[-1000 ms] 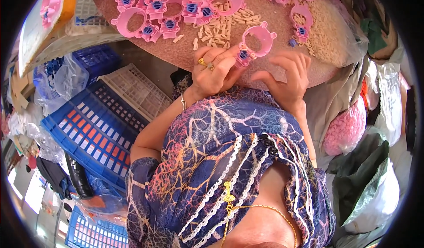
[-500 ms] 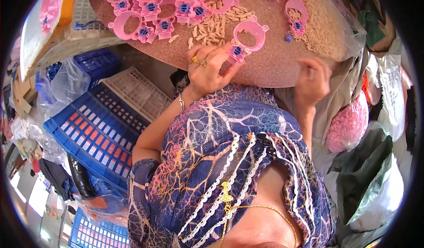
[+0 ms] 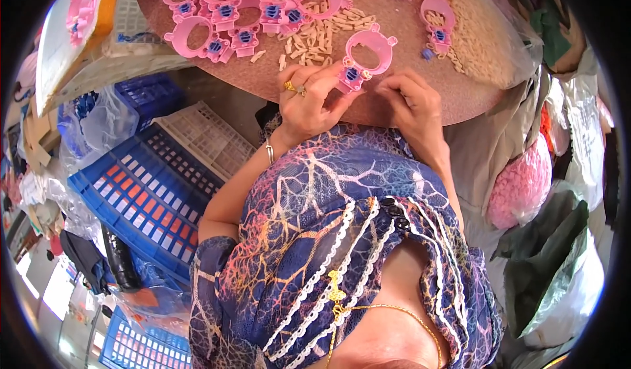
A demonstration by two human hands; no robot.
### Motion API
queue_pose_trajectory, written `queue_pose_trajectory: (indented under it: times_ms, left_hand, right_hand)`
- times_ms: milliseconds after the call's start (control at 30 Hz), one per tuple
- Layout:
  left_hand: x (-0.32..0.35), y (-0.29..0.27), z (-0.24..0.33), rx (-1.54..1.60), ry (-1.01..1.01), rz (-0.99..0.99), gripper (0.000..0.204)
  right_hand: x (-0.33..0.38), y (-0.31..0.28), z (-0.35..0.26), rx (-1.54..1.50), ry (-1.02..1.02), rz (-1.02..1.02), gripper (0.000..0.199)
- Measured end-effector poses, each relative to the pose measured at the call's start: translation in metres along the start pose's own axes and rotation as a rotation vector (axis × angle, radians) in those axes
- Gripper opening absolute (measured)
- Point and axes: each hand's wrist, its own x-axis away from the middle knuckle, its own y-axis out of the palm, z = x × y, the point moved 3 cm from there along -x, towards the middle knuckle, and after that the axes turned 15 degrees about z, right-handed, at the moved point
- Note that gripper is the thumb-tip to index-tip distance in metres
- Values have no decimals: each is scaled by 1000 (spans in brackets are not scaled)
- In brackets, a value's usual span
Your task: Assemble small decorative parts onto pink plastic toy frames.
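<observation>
My left hand (image 3: 307, 99) is closed on a pink plastic ring-shaped part (image 3: 370, 48) with a small blue grille set in its base. The ring points up and away from me, over the near edge of the table. Close by on the right is my right hand (image 3: 415, 104), its fingers curled together in a pinch near the base of the part. Whatever those fingertips hold is too small or hidden to name. A pile of small beige plastic pieces (image 3: 317, 43) lies just beyond my left hand.
Several similar pink parts (image 3: 194, 35) cover the far left of the round brown table (image 3: 256, 79). Another pink part (image 3: 438, 24) lies by a plastic bag of beige pieces (image 3: 483, 40). Blue crates (image 3: 141, 198) stand left; a bag of pink pieces (image 3: 520, 185) is at right.
My right hand has moved left along the table edge, up close to the pink part, and its fingers have come together. The left hand still holds the part almost in place.
</observation>
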Motion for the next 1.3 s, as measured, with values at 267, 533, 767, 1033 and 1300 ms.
queue_pose_trajectory:
  times_ms: [267,533,767,1033,1300]
  left_hand:
    - [-2,0,3,-20,89,-51,57]
    - [-3,-1,4,-29,152,-94,49]
    - [-4,-3,5,-32,157,-89,45]
    - [1,-3,2,-1,130,-88,46]
    - [-3,-1,4,-39,81,-124,47]
  right_hand:
    - [-8,-33,-15,282,-553,292,33]
    - [-15,7,-19,212,-540,162,38]
    - [-13,14,-13,174,-317,197,47]
    - [-16,17,-13,218,-170,159,48]
    - [-13,-9,10,8,-120,419,39]
